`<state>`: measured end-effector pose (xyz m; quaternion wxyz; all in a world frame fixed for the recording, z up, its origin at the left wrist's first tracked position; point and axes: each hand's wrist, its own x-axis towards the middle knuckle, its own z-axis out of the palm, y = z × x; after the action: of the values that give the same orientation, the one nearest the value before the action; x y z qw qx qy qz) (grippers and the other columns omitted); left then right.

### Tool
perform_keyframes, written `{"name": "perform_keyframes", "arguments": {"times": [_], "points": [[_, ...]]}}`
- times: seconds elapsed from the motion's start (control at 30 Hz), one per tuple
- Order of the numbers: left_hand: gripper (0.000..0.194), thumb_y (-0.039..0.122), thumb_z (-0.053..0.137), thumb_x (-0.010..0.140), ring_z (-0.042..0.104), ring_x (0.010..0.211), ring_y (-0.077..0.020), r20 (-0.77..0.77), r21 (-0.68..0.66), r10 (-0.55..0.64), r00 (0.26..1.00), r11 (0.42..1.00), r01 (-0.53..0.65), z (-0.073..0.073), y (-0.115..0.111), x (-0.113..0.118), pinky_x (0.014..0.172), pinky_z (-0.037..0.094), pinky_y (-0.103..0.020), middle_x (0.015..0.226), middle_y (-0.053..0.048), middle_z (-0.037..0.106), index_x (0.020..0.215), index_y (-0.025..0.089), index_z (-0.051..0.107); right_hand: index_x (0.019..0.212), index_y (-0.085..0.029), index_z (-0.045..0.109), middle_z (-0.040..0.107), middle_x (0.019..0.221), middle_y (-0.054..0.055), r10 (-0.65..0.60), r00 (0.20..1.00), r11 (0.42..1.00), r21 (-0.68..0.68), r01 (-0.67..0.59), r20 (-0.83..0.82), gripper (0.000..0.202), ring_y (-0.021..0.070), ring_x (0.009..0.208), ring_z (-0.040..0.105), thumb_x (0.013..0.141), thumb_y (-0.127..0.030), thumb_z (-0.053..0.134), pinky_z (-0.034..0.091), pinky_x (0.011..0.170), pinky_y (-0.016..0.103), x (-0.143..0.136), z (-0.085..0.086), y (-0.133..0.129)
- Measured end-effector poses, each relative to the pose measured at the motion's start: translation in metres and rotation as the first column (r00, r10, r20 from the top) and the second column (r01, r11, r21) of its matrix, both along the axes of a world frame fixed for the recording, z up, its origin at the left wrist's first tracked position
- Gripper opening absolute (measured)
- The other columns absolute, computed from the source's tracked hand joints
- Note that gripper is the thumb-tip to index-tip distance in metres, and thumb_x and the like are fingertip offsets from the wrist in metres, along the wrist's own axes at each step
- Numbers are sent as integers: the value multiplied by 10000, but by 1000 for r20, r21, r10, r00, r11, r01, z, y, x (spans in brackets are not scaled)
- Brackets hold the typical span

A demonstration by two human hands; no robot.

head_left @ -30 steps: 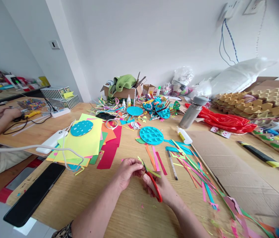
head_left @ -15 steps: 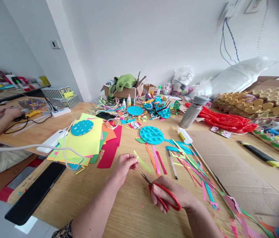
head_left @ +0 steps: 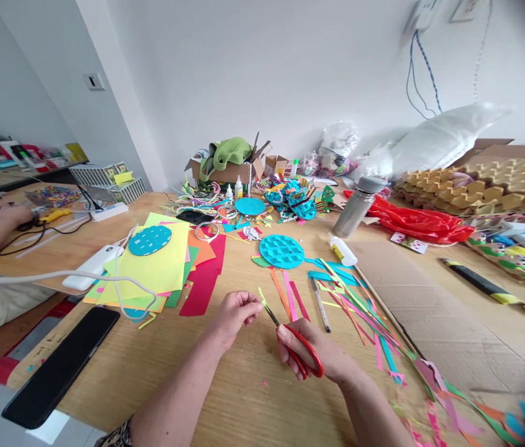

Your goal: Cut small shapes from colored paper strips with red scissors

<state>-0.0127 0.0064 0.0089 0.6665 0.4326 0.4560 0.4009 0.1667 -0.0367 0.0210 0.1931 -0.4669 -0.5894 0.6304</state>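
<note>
My left hand [head_left: 237, 318] is closed in a pinch on a small yellow-green paper strip [head_left: 261, 293] above the middle of the table. My right hand [head_left: 315, 347] grips a pair of scissors [head_left: 320, 365] with red handles. The scissors' dark blades reach up and left to the strip, right beside my left fingertips; whether they touch it I cannot tell. Behind my hands lie an orange strip [head_left: 281, 292], a pink strip [head_left: 289, 295] and a dark red strip [head_left: 300, 300]. A blue disc [head_left: 281, 251] with raised squares sits beyond them.
Colored paper sheets [head_left: 159, 270] and a black phone [head_left: 61, 366] lie at the left. To the right are a pen [head_left: 320, 304], a glue bottle [head_left: 342, 251], a steel flask [head_left: 358, 208], many paper strips and a cardboard sheet [head_left: 434, 304]. Another person's hands [head_left: 10, 215] are at far left.
My right hand has moved the scissors up and left, so the blades are now at the yellow-green strip. The left hand still pinches the strip. The view has shifted slightly.
</note>
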Motion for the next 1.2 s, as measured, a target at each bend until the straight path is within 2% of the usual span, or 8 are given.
{"name": "perform_keyframes", "arguments": {"times": [0.9,1.2], "points": [[217,326,715,586,359,458,-64,25,-26,-61,998,998,62,0,-5,6,478,233,-230,489,43,481,612,146,596,605,-143,527,499,422,-24,-37,999,999,11,37,-34,576,79,337,464,734,-705,533,318,326,170,-3,-10,2],[220,323,709,611,376,462,-62,57,-36,-62,996,997,64,-2,-5,6,473,245,-222,504,33,492,607,143,583,595,-151,509,501,424,-25,-51,999,998,28,52,-17,569,76,339,458,737,-702,532,311,326,169,-5,-8,2]]}}
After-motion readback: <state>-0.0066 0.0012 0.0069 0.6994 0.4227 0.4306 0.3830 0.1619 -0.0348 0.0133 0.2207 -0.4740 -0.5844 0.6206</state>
